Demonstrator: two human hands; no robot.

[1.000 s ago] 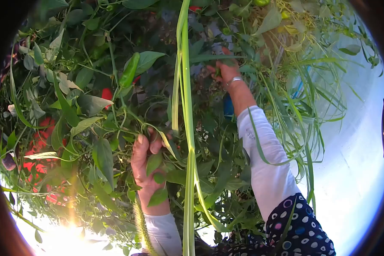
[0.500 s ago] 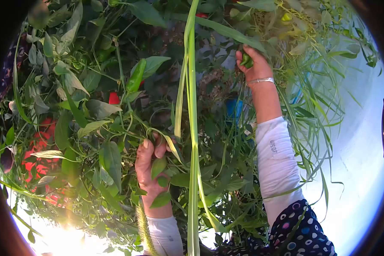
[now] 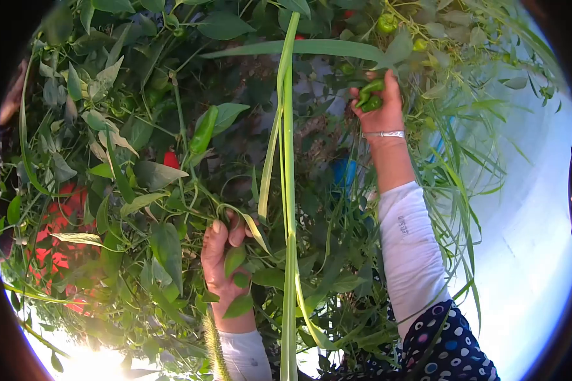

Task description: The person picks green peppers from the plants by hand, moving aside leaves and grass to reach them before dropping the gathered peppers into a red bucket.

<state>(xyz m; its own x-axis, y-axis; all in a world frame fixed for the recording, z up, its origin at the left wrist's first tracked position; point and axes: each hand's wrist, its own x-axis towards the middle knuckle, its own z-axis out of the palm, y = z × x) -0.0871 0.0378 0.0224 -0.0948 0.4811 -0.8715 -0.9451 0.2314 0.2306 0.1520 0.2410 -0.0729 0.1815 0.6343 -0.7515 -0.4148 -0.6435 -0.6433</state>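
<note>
Two green peppers (image 3: 370,95) sat clenched in the right hand (image 3: 380,108), raised high among the leaves. Lower down, the left hand (image 3: 220,254) gripped a leafy stem (image 3: 200,187), fingers (image 3: 238,230) curled round it.

White sleeves (image 3: 410,247), silver bracelet (image 3: 383,134), polka-dot garment (image 3: 448,346).

Small peppers (image 3: 370,95) in right hand (image 3: 380,108): green. Hanging pepper (image 3: 204,129) among leaves: green, glossy. Pepper (image 3: 171,159) lower in foliage: red. Grass stalk (image 3: 288,190) down centre: pale yellow-green. Bracelet (image 3: 384,134) at right wrist: silver. Forearm sleeves (image 3: 412,247): white. Upper sleeve (image 3: 448,346): dark navy, dotted white, pink, blue. Red patches (image 3: 58,222) behind leaves at left. Blue object (image 3: 346,171) behind stems.
</note>
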